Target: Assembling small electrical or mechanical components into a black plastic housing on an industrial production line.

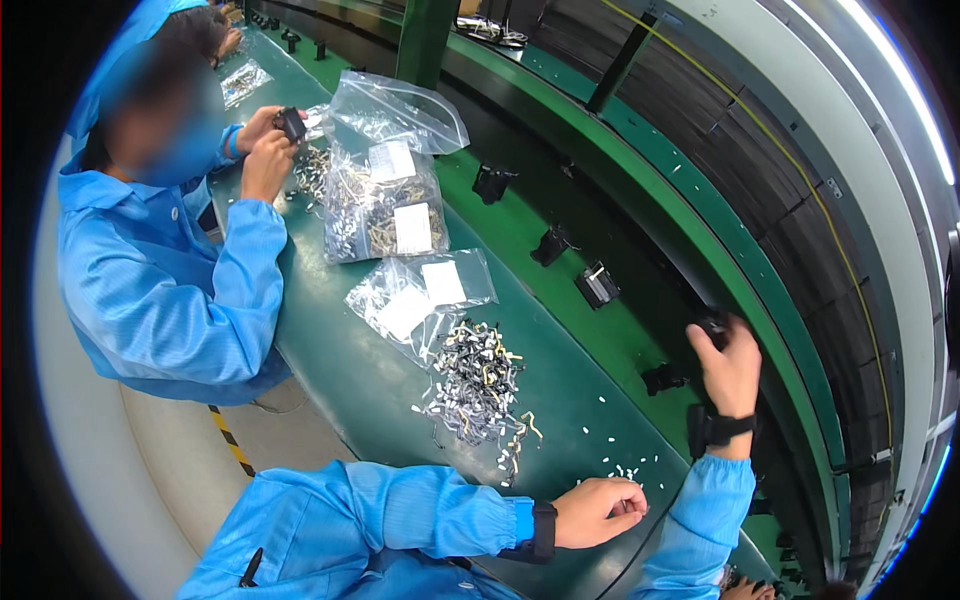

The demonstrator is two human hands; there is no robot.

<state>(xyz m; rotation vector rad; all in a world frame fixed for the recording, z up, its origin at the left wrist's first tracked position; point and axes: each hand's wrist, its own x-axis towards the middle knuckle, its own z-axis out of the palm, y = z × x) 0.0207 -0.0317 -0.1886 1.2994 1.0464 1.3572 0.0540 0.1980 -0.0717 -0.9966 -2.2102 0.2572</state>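
A small black plastic part (712,325) sits in the fingers of the right hand (730,368), raised over the dark conveyor belt, mostly hidden by the fingers. The left hand (598,510) is curled into a loose fist on the green table edge, beside scattered tiny white bits (625,468).

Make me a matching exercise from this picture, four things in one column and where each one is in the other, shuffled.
Things:
1. right hand
2. left hand
3. pile of small metal parts
4. co-worker's hands

Places:
A. loose on the green bench, below the clear plastic bags
B. closed in a fist at the bench's near edge
C. raised over the conveyor, gripping a small black part
D. far left, holding a small black piece

Pairs: 1-C, 2-B, 3-A, 4-D
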